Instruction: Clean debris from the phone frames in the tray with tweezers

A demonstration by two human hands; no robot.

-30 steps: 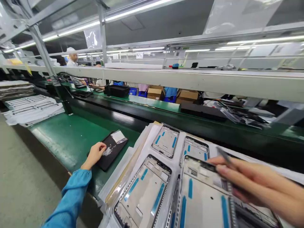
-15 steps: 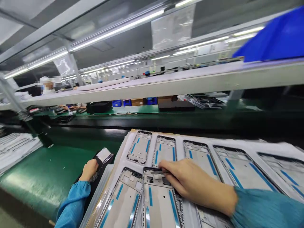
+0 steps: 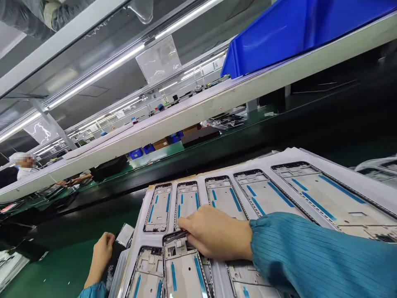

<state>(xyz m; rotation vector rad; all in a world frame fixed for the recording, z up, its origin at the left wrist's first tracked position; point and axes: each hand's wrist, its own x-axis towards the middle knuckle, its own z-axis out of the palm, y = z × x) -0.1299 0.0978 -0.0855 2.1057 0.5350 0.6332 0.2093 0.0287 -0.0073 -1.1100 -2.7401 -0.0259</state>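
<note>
My right hand (image 3: 214, 231) pinches thin dark tweezers (image 3: 178, 234) at the top edge of a phone frame (image 3: 186, 273) with blue strips. That frame overlaps others in the white tray (image 3: 139, 211), where more phone frames (image 3: 157, 207) lie in rows. Left of the tray, my left hand (image 3: 102, 252) is raised beside a small clear packet (image 3: 125, 235) on something black. Its fingers are curled together, and whatever they hold is too small to make out.
A shelf (image 3: 198, 111) crosses above the bench, bearing a large blue bin (image 3: 279, 37). Beyond it sit small blue boxes (image 3: 135, 154). A person (image 3: 26, 165) is at the far left. The green bench (image 3: 62, 265) lies left of the tray.
The view has tilted and shifted right. My left hand has lifted off the black item beside the packet. My right hand stays at the same frame's top edge with the tweezers.
</note>
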